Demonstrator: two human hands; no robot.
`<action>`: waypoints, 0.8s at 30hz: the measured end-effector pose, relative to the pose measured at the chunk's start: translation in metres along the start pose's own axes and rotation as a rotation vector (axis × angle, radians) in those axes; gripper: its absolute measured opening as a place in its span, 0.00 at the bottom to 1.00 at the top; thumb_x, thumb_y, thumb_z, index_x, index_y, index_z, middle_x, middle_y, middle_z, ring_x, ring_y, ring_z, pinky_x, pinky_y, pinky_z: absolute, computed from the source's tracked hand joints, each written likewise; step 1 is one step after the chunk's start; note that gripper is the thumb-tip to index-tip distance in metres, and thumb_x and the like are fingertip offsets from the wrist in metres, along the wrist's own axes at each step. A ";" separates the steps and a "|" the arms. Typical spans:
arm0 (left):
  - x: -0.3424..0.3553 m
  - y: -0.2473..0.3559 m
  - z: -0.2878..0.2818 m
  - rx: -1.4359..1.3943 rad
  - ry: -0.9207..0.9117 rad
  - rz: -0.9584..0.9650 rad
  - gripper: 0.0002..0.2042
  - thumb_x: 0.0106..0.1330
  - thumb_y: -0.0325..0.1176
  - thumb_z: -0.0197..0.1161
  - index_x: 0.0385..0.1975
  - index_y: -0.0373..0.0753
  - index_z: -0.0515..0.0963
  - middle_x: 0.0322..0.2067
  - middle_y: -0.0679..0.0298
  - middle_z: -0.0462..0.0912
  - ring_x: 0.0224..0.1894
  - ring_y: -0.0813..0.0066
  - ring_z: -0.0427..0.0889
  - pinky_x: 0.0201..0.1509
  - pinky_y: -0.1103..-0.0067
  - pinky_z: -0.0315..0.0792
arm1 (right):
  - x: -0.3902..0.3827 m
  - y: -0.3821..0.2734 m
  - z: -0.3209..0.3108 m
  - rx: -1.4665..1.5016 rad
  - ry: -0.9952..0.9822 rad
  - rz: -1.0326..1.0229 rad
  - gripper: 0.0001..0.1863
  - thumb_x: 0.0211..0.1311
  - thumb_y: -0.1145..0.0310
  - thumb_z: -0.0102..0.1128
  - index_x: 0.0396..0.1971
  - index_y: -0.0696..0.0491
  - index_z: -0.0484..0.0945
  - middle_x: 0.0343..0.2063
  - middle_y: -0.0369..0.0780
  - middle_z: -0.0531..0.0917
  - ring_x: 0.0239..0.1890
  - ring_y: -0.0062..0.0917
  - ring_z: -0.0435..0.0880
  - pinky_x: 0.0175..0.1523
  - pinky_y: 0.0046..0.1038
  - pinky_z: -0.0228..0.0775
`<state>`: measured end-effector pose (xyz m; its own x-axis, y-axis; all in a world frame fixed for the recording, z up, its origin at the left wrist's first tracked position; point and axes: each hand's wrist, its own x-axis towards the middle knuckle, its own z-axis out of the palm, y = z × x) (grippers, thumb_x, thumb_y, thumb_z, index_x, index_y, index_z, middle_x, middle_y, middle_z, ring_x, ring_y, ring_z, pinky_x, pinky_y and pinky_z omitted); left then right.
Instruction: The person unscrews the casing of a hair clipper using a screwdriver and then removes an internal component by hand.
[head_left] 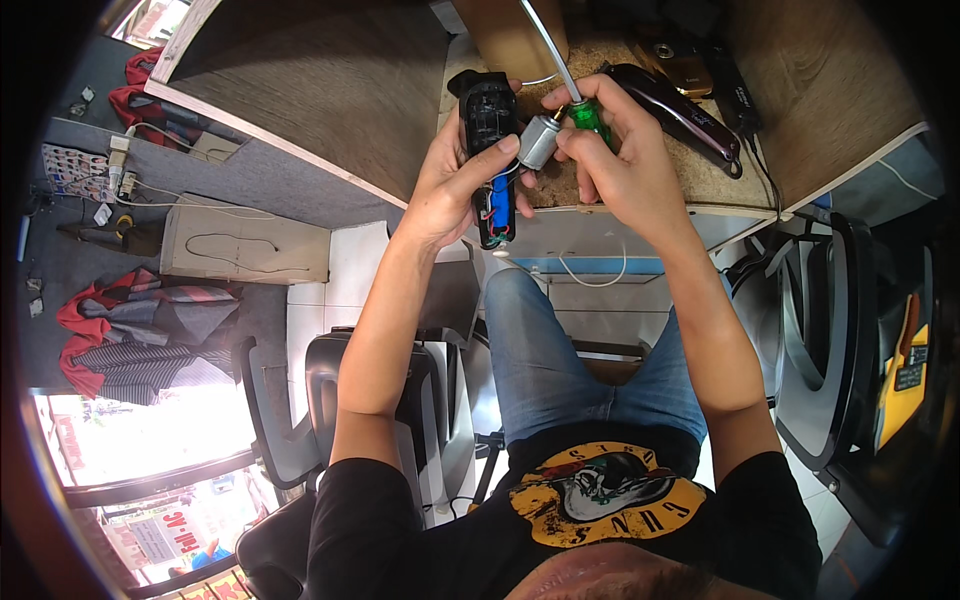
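Observation:
My left hand is closed around an opened black hair clipper body. A blue battery cell and thin wires show inside its lower end. Beside the body, a silver cylindrical motor sits at my left thumb, with its brass-coloured shaft end pointing up to the right. In my right hand, a screwdriver with a green handle is gripped, its long metal shaft pointing up and away. The right fingertips are close to the motor's shaft end; whether they touch it I cannot tell.
On the wooden shelf, a dark maroon hair clipper lies right of my hands, near a gold device and a black corded one. Wooden side panels flank the shelf. Chairs stand on both sides.

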<state>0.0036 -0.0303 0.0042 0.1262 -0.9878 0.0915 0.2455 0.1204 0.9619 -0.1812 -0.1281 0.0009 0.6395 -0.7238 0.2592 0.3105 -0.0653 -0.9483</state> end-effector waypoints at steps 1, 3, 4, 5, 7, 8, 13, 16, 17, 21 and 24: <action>0.000 0.000 0.000 0.001 0.001 -0.002 0.32 0.74 0.30 0.67 0.75 0.37 0.62 0.43 0.59 0.78 0.37 0.67 0.87 0.31 0.67 0.89 | 0.000 0.000 0.000 0.000 0.000 0.000 0.13 0.69 0.75 0.58 0.52 0.56 0.78 0.29 0.35 0.81 0.16 0.10 0.70 0.19 0.20 0.57; 0.000 0.000 0.000 0.003 0.003 -0.003 0.32 0.74 0.29 0.67 0.75 0.36 0.62 0.43 0.59 0.78 0.37 0.67 0.87 0.31 0.67 0.89 | 0.000 -0.001 0.001 -0.005 0.004 0.000 0.13 0.68 0.75 0.58 0.52 0.56 0.78 0.30 0.35 0.81 0.17 0.10 0.71 0.19 0.20 0.57; 0.000 0.000 0.000 0.004 0.005 -0.003 0.32 0.74 0.29 0.67 0.75 0.36 0.62 0.43 0.59 0.78 0.37 0.67 0.87 0.31 0.67 0.89 | 0.000 -0.001 0.001 -0.005 0.004 0.000 0.13 0.68 0.75 0.58 0.52 0.56 0.78 0.30 0.35 0.81 0.17 0.10 0.71 0.19 0.20 0.57; 0.000 0.000 0.000 0.004 0.004 -0.004 0.32 0.74 0.29 0.67 0.75 0.36 0.62 0.43 0.59 0.78 0.37 0.67 0.87 0.31 0.67 0.89 | 0.000 -0.001 0.000 -0.005 0.003 0.000 0.14 0.68 0.75 0.58 0.52 0.56 0.78 0.30 0.35 0.81 0.17 0.10 0.71 0.20 0.20 0.58; 0.000 0.000 0.000 0.000 0.003 -0.002 0.32 0.74 0.29 0.67 0.75 0.36 0.62 0.43 0.59 0.78 0.37 0.67 0.87 0.31 0.67 0.89 | -0.001 -0.002 0.000 -0.006 0.002 0.000 0.14 0.68 0.75 0.59 0.52 0.56 0.78 0.31 0.35 0.81 0.17 0.11 0.71 0.20 0.20 0.58; 0.000 0.000 0.000 0.000 0.003 -0.002 0.32 0.74 0.29 0.67 0.75 0.36 0.62 0.43 0.59 0.78 0.37 0.67 0.87 0.31 0.67 0.89 | -0.001 -0.002 0.001 -0.011 0.004 0.001 0.14 0.68 0.75 0.59 0.52 0.56 0.78 0.31 0.35 0.82 0.17 0.11 0.71 0.20 0.20 0.58; 0.000 0.001 0.000 0.004 0.005 -0.004 0.32 0.74 0.30 0.67 0.75 0.36 0.62 0.43 0.59 0.78 0.37 0.67 0.87 0.31 0.67 0.89 | -0.001 -0.002 0.000 -0.020 0.004 0.007 0.14 0.68 0.74 0.59 0.52 0.56 0.78 0.32 0.35 0.82 0.17 0.11 0.72 0.20 0.20 0.59; 0.000 0.001 0.000 0.004 0.009 -0.005 0.32 0.74 0.30 0.67 0.75 0.36 0.62 0.43 0.59 0.78 0.36 0.67 0.87 0.31 0.67 0.89 | -0.001 -0.002 0.001 -0.021 0.006 0.004 0.14 0.68 0.74 0.59 0.52 0.56 0.78 0.32 0.35 0.82 0.17 0.11 0.72 0.20 0.20 0.59; 0.000 0.001 0.000 0.004 0.009 -0.005 0.32 0.74 0.30 0.67 0.75 0.36 0.62 0.43 0.59 0.78 0.36 0.67 0.87 0.31 0.67 0.89 | -0.001 -0.002 0.000 -0.023 0.007 0.003 0.14 0.68 0.74 0.59 0.52 0.56 0.78 0.33 0.36 0.83 0.18 0.11 0.72 0.20 0.20 0.59; 0.000 0.001 0.001 0.005 0.003 -0.001 0.32 0.74 0.30 0.67 0.75 0.36 0.62 0.43 0.59 0.79 0.36 0.68 0.88 0.31 0.67 0.89 | -0.001 -0.002 0.000 -0.033 0.010 -0.002 0.13 0.68 0.74 0.59 0.51 0.56 0.78 0.34 0.36 0.83 0.18 0.11 0.73 0.20 0.20 0.60; 0.000 0.000 0.000 0.000 0.000 0.001 0.32 0.74 0.30 0.67 0.75 0.37 0.61 0.43 0.58 0.79 0.36 0.68 0.88 0.31 0.67 0.90 | -0.001 -0.003 0.000 -0.034 0.007 0.000 0.14 0.68 0.74 0.59 0.51 0.56 0.78 0.34 0.36 0.84 0.18 0.11 0.73 0.20 0.20 0.61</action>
<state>0.0038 -0.0301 0.0038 0.1259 -0.9877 0.0923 0.2452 0.1211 0.9619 -0.1824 -0.1272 0.0035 0.6341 -0.7288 0.2583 0.2864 -0.0889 -0.9540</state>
